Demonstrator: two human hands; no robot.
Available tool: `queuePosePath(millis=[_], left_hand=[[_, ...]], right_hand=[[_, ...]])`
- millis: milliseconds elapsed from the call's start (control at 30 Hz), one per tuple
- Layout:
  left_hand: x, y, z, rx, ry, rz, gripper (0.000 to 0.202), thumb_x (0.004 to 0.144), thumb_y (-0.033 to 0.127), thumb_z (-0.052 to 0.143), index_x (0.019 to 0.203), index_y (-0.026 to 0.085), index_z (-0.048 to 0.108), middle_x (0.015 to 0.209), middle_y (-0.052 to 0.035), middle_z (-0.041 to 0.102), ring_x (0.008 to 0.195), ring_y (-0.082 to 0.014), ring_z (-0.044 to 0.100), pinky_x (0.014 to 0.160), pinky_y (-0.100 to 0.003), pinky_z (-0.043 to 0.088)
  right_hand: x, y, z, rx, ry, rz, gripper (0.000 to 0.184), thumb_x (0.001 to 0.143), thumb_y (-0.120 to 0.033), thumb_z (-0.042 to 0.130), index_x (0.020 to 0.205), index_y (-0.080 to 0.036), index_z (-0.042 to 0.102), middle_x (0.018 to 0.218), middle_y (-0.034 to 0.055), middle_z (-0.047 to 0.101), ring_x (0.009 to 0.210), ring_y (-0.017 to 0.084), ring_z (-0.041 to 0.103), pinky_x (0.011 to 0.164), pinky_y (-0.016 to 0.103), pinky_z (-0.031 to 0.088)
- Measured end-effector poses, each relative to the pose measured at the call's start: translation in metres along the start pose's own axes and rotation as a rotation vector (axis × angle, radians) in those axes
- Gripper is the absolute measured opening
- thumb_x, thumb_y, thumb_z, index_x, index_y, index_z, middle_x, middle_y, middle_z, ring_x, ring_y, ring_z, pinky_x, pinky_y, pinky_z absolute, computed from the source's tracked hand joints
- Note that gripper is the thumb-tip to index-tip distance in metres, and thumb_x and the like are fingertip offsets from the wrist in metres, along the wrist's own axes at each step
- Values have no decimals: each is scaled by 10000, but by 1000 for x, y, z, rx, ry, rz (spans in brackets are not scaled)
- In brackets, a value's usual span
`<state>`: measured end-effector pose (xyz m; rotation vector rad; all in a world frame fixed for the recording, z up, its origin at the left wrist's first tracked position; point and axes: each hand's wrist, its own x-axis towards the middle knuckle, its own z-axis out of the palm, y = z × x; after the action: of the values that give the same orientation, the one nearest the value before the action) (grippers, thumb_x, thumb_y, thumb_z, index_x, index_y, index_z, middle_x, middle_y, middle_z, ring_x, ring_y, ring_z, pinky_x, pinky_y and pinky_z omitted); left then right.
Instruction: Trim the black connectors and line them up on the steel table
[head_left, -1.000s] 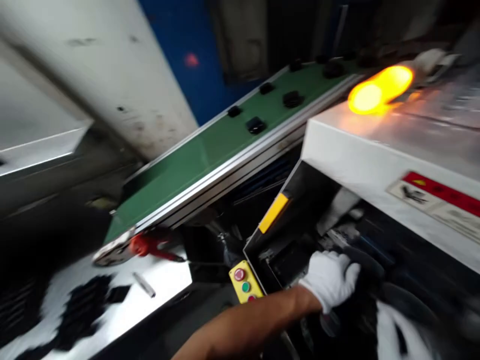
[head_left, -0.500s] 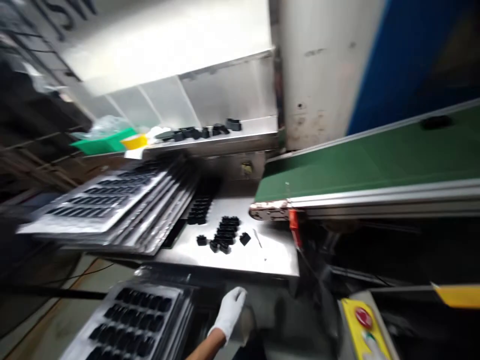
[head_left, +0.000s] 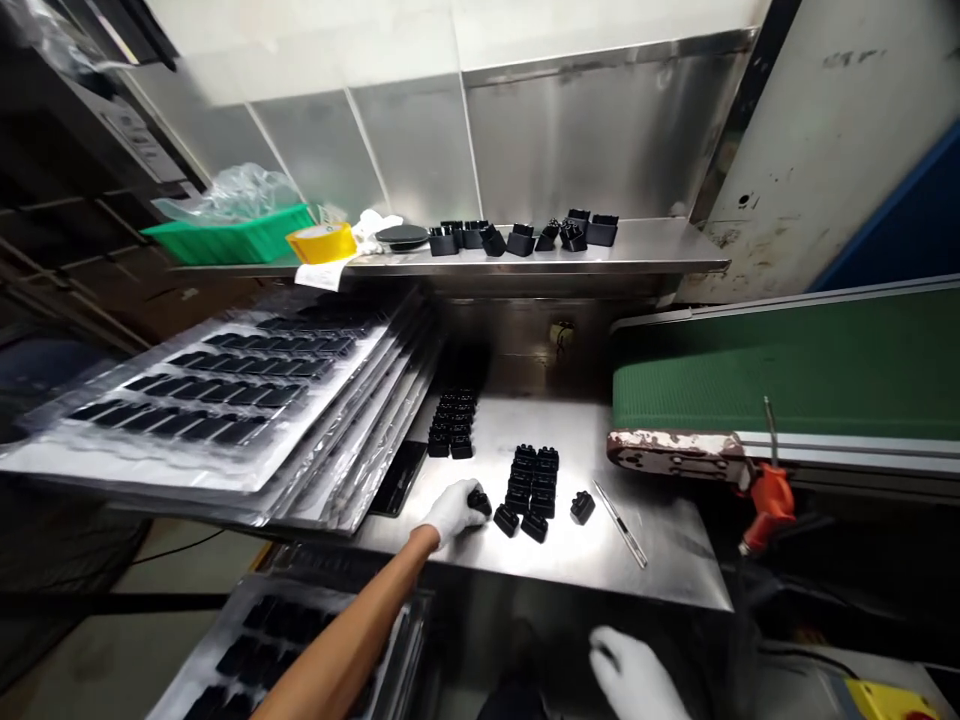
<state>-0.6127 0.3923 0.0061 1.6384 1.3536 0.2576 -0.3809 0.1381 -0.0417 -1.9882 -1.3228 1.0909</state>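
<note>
My left hand (head_left: 454, 512), in a white glove, reaches over the steel table (head_left: 570, 560) with its fingers closed on a small black plastic part (head_left: 478, 501). Just right of it stand two close rows of similar black parts (head_left: 531, 482), with two tilted ones at the near end. Another single black part (head_left: 582, 507) lies further right, and beside it a slim metal pen-like tool (head_left: 621, 524). My right hand (head_left: 637, 675), also gloved in white, hangs below the table's front edge. Its fingers curl loosely, with a gap at the thumb and nothing visible inside.
Stacked clear trays of black parts (head_left: 247, 440) fill the left, with another tray stack (head_left: 300, 600) lower down. A green conveyor belt (head_left: 787, 360) ends at the right, a red-handled tool (head_left: 771, 505) by its edge. The rear shelf (head_left: 660, 245) bears a green basket (head_left: 232, 240), yellow tape (head_left: 322, 243) and more black parts.
The view has swung left and steadied. My left hand has come up from below the table edge onto the table and taken hold of a black part. My right hand has come into view.
</note>
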Motion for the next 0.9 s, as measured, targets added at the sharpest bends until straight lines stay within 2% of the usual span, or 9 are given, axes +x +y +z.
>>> queuePosePath(millis=[133, 200, 300, 367, 433, 500, 633, 767, 900], left_hand=[[-54, 39, 15, -200, -124, 124, 280, 675, 109, 675, 938, 160, 591, 900, -22, 631, 842, -192, 584, 775, -273, 472], [-85, 57, 27, -298, -139, 158, 270, 684, 160, 731, 915, 174, 593, 884, -12, 605, 826, -182, 564, 752, -265, 465], [-116, 79, 43, -411, -92, 327, 156, 724, 157, 727, 836, 182, 622, 851, -13, 586, 785, -171, 564, 720, -272, 471], [-127, 90, 51, -411, -51, 476, 103, 768, 120, 671, 834, 197, 658, 859, -22, 598, 789, -175, 584, 726, -286, 482], [-132, 101, 55, -395, -26, 482, 160, 775, 104, 652, 884, 220, 665, 872, -20, 609, 800, -181, 601, 734, -292, 490], [-135, 113, 58, -448, -49, 298, 392, 710, 95, 712, 1053, 252, 605, 936, -14, 615, 832, -191, 615, 744, -291, 501], [-139, 146, 62, -684, -297, -65, 874, 526, -10, 718, 1269, 281, 361, 1061, -40, 615, 957, -236, 625, 836, -333, 505], [-136, 180, 70, -746, -345, -171, 772, 487, -9, 582, 1187, 256, 393, 927, -21, 634, 880, -226, 620, 745, -313, 490], [-127, 203, 84, -646, -290, -185, 528, 510, 39, 591, 1003, 210, 509, 782, 11, 600, 748, -172, 570, 645, -260, 442]], right_hand=[[20, -102, 11, 447, -66, -9, 356, 777, -313, 563, 1077, -160, 679, 878, 64, 644, 662, 154, 565, 664, 278, 489], [18, -133, -3, 602, -61, 31, 325, 726, -309, 646, 1013, -161, 684, 789, 17, 567, 633, 115, 469, 621, 245, 424], [6, -153, -31, 801, -69, 116, 259, 659, -347, 723, 768, -140, 614, 638, -37, 408, 590, 88, 347, 554, 225, 312], [-2, -155, -46, 798, -106, 142, 289, 647, -338, 724, 650, -157, 499, 589, -56, 327, 561, 79, 290, 523, 230, 250], [-9, -150, -57, 722, -180, 126, 303, 666, -306, 706, 617, -172, 439, 576, -59, 308, 548, 79, 280, 515, 239, 226], [-14, -141, -66, 626, -163, 33, 269, 696, -298, 700, 617, -165, 480, 607, -47, 338, 563, 86, 319, 529, 244, 244], [-18, -118, -85, 369, 35, -288, 158, 782, -329, 691, 705, -193, 664, 645, -25, 430, 585, 99, 427, 541, 231, 313], [-15, -101, -107, 161, 124, -561, 51, 800, -220, 662, 751, -205, 656, 648, -19, 511, 594, 103, 507, 557, 220, 365], [-14, -93, -122, 172, 194, -592, 129, 709, -62, 581, 724, -185, 615, 647, -26, 470, 590, 95, 486, 569, 223, 354]])
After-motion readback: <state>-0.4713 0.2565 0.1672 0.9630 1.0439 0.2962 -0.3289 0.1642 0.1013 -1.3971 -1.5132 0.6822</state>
